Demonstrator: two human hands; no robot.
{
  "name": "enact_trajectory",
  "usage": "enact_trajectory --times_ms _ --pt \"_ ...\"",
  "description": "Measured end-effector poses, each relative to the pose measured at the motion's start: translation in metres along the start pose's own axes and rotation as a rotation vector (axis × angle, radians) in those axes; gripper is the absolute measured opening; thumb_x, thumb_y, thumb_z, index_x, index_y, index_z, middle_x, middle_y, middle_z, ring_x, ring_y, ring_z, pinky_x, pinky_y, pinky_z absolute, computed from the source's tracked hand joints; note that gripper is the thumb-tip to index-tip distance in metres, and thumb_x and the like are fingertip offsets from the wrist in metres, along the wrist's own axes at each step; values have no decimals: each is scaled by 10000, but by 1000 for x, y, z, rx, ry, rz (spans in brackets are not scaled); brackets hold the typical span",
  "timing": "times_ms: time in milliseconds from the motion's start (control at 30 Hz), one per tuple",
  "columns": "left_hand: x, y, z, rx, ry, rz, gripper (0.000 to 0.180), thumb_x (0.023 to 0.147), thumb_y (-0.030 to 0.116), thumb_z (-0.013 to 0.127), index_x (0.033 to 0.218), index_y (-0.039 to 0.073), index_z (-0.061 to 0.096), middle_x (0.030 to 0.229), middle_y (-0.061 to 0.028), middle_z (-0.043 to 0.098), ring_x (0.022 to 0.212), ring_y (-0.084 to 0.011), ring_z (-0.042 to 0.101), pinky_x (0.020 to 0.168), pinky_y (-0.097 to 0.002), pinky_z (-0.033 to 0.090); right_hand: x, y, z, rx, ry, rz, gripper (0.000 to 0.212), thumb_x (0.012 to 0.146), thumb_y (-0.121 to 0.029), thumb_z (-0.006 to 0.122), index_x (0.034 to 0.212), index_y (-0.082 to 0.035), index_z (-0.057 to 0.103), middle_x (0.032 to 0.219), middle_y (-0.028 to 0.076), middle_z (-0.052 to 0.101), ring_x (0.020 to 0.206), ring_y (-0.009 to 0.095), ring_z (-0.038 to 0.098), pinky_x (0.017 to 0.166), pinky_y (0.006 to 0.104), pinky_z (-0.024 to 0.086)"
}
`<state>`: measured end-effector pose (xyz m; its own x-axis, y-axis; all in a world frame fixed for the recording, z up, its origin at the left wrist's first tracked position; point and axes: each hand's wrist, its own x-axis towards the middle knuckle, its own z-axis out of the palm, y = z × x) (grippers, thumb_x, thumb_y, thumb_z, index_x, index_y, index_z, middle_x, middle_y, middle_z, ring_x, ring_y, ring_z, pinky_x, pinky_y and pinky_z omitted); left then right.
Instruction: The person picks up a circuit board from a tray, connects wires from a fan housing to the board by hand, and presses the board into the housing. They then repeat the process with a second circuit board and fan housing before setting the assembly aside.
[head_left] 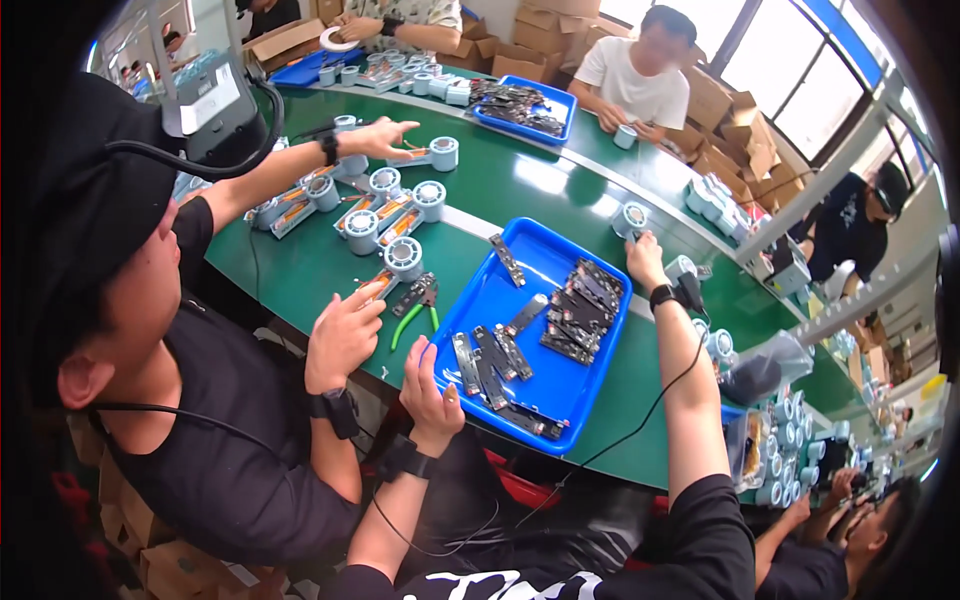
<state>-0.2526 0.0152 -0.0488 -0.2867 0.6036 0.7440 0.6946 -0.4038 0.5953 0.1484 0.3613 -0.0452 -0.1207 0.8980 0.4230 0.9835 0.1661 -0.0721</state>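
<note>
My right hand reaches across the green table and grips the lower end of a light blue handheld fan with a round grille head. At the left rim of a blue tray, my left hand has its fingers raised and apart, holding nothing visible. Inside the tray lie narrow black circuit boards, some loose in front, others piled at its right side. Whether my left fingers touch the rim I cannot tell.
A co-worker at my left reaches over several fan bodies with orange insides. Green-handled cutters lie by the tray. Across the table stand another person and a second blue tray. More fans and a plastic bag are at right.
</note>
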Motion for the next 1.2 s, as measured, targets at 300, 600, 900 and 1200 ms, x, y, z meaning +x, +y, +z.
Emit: enact_trajectory --times_ms 300,600,900,1200 --pt "4 -4 0 16 -13 7 659 1052 477 331 1375 -82 463 1340 -335 532 1201 -493 563 1023 -537 460 -27 -54 -113 19 16 117 492 905 -364 693 1210 14 611 1185 230 641 1136 408 591 955 523 480" --pt "-4 -6 3 -11 -48 -63 715 1056 510 317 1404 -106 416 1424 -303 467 1303 -451 483 1113 -522 370 -207 -44 -229 -46 -84 461 272 875 -224 716 1013 -3 640 1015 195 675 965 390 660 842 449 522" --pt "25 62 -3 -29 -101 84 436 997 268 534 1291 -54 537 1343 -290 515 1236 -441 524 1070 -518 397 -240 -27 -184 -337 -93 408 333 823 -233 749 997 15 611 943 198 671 896 369 681 838 434 548" --pt "99 113 110 39 -888 329 258 838 35 694 1095 50 705 1229 -122 634 1170 -340 589 981 -428 500 -230 -28 -189 -318 44 365 256 824 -230 684 970 -21 656 950 153 673 926 319 687 812 459 539"
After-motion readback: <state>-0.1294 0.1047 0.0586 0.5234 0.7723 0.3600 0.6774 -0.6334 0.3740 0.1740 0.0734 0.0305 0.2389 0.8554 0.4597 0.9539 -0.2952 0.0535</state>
